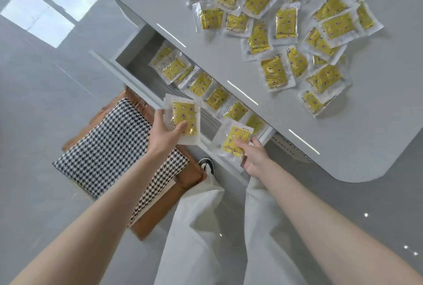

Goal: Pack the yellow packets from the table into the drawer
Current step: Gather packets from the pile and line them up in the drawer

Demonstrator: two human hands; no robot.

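Above the open drawer (135, 82), the left hand (163, 134) grips one yellow packet (184, 122) and the right hand (256, 158) a second packet (234, 141) (many more packets (286, 23) wait on the counter (206, 55)); each is best laid flat, overlapping the row (219, 99) already inside.

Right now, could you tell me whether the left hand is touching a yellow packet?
Touching. The head view shows the left hand gripping a yellow packet, with the thumb lying across its front.

Houndstooth cushion (107, 145) on brown chair (183, 184), grey floor (45, 101)
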